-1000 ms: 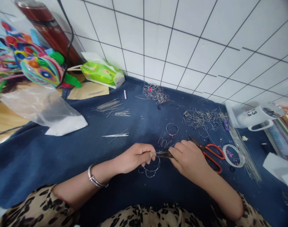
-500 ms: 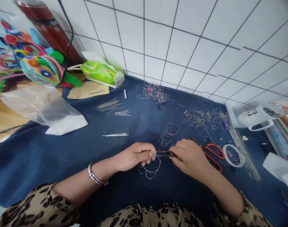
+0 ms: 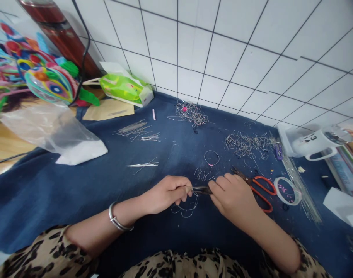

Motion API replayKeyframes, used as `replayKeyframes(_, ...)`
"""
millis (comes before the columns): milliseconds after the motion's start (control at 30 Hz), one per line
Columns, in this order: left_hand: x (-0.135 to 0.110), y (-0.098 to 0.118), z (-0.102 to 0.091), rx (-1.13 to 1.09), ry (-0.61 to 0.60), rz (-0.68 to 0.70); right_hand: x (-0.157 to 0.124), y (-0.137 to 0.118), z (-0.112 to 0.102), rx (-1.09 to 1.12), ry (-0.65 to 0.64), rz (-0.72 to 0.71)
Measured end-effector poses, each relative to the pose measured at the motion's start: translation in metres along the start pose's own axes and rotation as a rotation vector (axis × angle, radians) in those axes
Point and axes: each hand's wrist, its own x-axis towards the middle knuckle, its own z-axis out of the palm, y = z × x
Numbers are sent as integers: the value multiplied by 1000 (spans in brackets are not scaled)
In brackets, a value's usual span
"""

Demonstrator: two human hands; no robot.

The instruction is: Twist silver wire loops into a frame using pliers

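Between the fingertips of my left hand (image 3: 172, 194) a thin silvery wire ring (image 3: 188, 211) is pinched, its loops hanging below. My right hand (image 3: 230, 193) is wrapped round a pair of dark pliers (image 3: 202, 190). The pliers' tips meet the wire right at my left fingertips. Most of the plier handles is hidden in my right palm. Just above lie several bent wire pieces (image 3: 203, 174) and another wire ring (image 3: 211, 158) with pink beads. Scissors with orange handles (image 3: 263, 186) rest by my right hand.
Tangled wire piles (image 3: 192, 114) lie toward the tiled wall. Straight wires (image 3: 141, 165) are at left, near a plastic bag (image 3: 53, 133). A round dish (image 3: 299, 197) of pink beads, long wires (image 3: 305, 193) and a white mug (image 3: 317, 143) stand at right. Colourful crafts (image 3: 48, 77) fill the back left.
My right hand has rolled slightly, turning the pliers so less of their handles shows. The wire ring has shifted a little and more of it sits behind the plier jaws.
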Motion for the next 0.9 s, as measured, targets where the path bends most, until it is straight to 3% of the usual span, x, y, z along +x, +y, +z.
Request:
replayKeyframes(200,-1,1,2,51,46,-22,-3,-4,0,-87,-16,-3)
replayKeyframes(900,-1,2,6,72,94,20,-2,-6,10,-65,-38,42)
